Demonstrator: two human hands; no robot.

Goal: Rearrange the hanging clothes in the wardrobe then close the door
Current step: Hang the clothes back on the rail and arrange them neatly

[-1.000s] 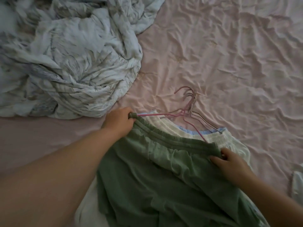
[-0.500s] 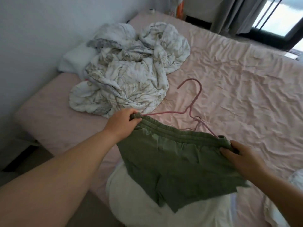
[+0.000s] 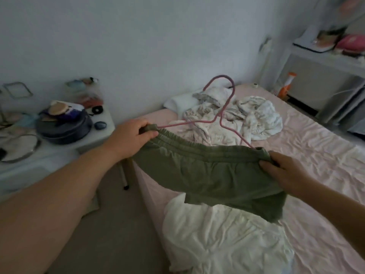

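- Green cotton shorts (image 3: 213,175) hang in the head view on a pink wire hanger (image 3: 221,117), held up in the air over the near corner of the bed (image 3: 316,155).
- My left hand (image 3: 128,137) grips the left end of the elastic waistband, fingers curled round cloth and hanger tip together.
- My right hand (image 3: 284,171) pinches the right end of the waistband, thumb on top.
- The hanger's hook points up and away from me, towards the wall.
- Below the shorts I see white clothes (image 3: 223,240) heaped on the pink sheet; a crumpled patterned duvet (image 3: 246,119) lies further back.
- A cluttered side table (image 3: 59,147) stands left of the bed.
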